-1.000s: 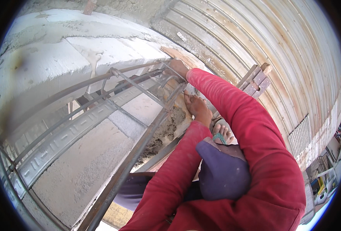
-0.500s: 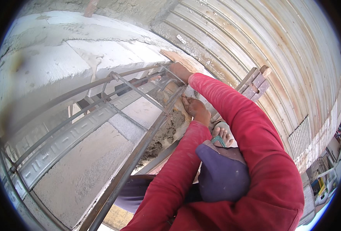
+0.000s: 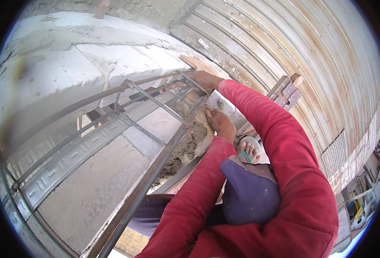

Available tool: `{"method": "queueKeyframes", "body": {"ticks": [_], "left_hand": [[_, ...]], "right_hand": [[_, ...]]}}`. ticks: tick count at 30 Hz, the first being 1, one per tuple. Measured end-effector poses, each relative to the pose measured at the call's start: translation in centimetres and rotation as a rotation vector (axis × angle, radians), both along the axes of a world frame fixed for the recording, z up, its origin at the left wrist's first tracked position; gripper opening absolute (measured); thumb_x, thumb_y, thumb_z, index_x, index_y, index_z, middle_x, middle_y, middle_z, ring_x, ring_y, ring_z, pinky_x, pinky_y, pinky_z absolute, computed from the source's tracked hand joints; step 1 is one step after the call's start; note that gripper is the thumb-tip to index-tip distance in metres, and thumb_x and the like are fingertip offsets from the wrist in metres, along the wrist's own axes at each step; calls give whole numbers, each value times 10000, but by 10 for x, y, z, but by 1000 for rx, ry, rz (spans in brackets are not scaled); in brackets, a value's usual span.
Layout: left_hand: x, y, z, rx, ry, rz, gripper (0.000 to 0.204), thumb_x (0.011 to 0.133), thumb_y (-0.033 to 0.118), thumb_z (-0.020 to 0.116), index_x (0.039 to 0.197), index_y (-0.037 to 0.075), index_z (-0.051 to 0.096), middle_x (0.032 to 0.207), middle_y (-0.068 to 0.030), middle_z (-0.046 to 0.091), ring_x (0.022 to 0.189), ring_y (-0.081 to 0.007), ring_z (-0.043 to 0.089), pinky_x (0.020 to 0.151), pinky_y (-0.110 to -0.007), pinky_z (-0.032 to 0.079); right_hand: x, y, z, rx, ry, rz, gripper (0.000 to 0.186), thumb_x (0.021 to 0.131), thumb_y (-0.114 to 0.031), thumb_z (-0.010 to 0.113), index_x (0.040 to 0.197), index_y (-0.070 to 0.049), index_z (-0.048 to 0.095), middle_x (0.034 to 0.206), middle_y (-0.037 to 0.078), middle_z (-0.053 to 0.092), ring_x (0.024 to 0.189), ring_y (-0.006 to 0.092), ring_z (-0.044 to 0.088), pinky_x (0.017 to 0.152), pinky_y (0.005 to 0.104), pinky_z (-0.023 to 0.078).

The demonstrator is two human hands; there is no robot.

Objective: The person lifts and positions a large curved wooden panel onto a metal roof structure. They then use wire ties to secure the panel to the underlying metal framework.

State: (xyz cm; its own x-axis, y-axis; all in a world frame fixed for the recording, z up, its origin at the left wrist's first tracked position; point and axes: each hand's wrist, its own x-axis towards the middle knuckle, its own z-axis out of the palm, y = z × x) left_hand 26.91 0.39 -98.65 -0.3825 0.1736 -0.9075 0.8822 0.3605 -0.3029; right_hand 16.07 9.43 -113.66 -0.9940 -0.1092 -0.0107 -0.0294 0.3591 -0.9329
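Note:
A rebar cage [image 3: 132, 122] of long steel bars and cross ties runs from the lower left up to my hands. My right hand [image 3: 205, 81] is closed at the far end of the cage, with its fingertips partly hidden behind the bars. Lower down, my left hand [image 3: 221, 123] has its fingers bent together beside the near long bar. Whatever is in them is too small to make out. Just below that hand, rough grey mortar [image 3: 194, 139] clings next to the cage. A skin-coloured shape like fingers [image 3: 172, 87] shows among the bars; whose it is I cannot tell.
Pale blocks [image 3: 97, 180] and a perforated metal strip [image 3: 76, 157] lie beneath the cage. A white block wall [image 3: 44, 77] rises at left, with a wooden board [image 3: 205, 65] near its end. Corrugated metal sheeting [image 3: 310, 77] stands right, by a wooden post [image 3: 284, 92]. My sandalled foot [image 3: 250, 148] is below.
My right hand and forearm have shifted slightly downward and right. My left hand's fingers have loosened a little and changed angle beside the bar. The cage stays in place.

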Motion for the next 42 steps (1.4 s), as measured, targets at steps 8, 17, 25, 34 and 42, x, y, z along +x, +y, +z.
{"method": "queueKeyframes", "body": {"ticks": [8,17,25,34,42], "left_hand": [[-3,15,27,-67,-8,2,607,1009,434,400,1504,84,425,1581,-119,378,1495,-220,282,1247,-454,82],[-7,-7,-13,-93,83,-151,544,1040,346,367,1500,63,432,1566,-108,406,1476,-180,319,1206,-312,233],[-8,-11,-16,-10,123,2,569,1030,375,386,1495,50,430,1565,-112,401,1470,-189,321,1219,-346,197],[-17,-15,-5,80,32,13,673,965,458,472,1445,-15,475,1545,-184,410,1480,-308,300,1233,-507,94],[-17,-3,5,75,-6,8,673,956,445,490,1448,-15,472,1548,-193,402,1485,-316,293,1234,-510,74]], "right_hand": [[2,-4,-7,44,116,19,343,909,-166,598,1232,-51,599,1003,230,655,936,420,633,873,459,505],[4,26,25,139,-157,-249,266,890,-188,540,1058,-69,708,999,232,690,937,401,663,835,464,514],[-20,37,50,53,-72,-266,279,870,-110,495,1020,-100,729,1007,231,690,1010,387,650,914,474,489],[-35,40,81,-222,-598,95,570,881,-75,402,1391,-247,589,1380,123,587,1146,294,644,909,339,607],[-39,51,82,-144,-623,146,669,849,-35,366,1440,-306,523,1447,126,517,1175,317,634,873,392,630]]}}
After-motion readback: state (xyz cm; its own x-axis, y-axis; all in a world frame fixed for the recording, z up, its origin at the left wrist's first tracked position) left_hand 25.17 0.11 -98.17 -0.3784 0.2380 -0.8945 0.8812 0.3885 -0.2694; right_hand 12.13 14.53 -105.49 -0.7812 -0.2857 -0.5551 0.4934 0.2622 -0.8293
